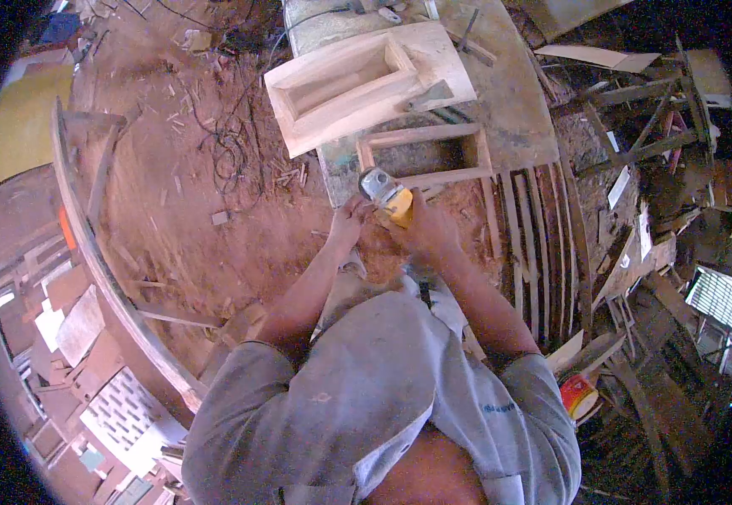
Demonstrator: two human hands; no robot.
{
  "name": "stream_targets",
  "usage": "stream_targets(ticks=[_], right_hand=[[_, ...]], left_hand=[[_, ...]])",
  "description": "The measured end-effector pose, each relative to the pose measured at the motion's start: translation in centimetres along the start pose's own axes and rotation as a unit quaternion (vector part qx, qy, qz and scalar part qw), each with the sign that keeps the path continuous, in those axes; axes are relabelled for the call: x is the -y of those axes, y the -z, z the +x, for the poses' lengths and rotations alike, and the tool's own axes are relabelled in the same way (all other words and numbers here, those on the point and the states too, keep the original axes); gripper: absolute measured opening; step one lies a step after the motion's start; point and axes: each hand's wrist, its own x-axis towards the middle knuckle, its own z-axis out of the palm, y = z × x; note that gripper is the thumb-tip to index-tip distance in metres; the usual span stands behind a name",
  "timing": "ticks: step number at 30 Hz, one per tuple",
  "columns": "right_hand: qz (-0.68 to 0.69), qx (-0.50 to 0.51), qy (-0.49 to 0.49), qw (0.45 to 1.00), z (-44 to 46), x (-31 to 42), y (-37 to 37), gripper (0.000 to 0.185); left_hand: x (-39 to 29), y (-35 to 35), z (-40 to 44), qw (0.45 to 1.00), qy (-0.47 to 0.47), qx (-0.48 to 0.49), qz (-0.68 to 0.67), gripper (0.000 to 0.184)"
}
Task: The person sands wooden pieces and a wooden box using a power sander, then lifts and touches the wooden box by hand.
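A yellow and silver power tool that looks like an angle grinder (395, 200) is held in front of my body, its metal head pointing up and left. My right hand (430, 227) is wrapped round its yellow body. Close beside the metal head is my left hand (350, 220), its fingers bent inward; whether they grip the tool or something small is unclear. Just beyond the tool lies a rectangular wooden frame (488, 160) on the workbench (517, 109). Behind that frame rests a larger pale wooden piece (311, 139) with a rectangular opening.
Dark wooden slats (534, 252) run along the right of my legs. A long curved plank (101, 252) stands to the left. Cables (231, 160) and wood scraps litter the reddish floor. A red and yellow container (579, 396) sits at lower right among stacked timber.
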Motion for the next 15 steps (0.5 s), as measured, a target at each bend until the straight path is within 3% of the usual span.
stream_targets(ticks=[3,6,10,12,15], right_hand=[[0.011,-0.022,0.036,0.999,1.3,0.3,-0.1,0.089],[0.021,-0.062,0.058,0.996,2.7,1.3,-0.2,0.088],[-0.025,-0.056,0.053,0.997,4.9,2.3,2.0,0.083],[-0.022,-0.104,0.091,0.990,5.9,1.7,1.2,0.080],[-0.010,-0.124,0.094,0.988,6.1,2.5,2.2,0.079]], left_hand=[[0.4,0.3,0.7,1.000,-0.019,0.014,0.019,0.038],[-1.0,-0.8,-0.1,0.997,-0.048,-0.016,-0.050,0.036],[-0.2,-0.9,1.1,0.997,-0.060,-0.043,0.020,0.031],[-0.4,-1.5,1.3,0.992,-0.082,-0.079,0.052,0.031],[-5.5,-2.9,-0.2,0.978,-0.034,-0.129,0.161,0.041]])
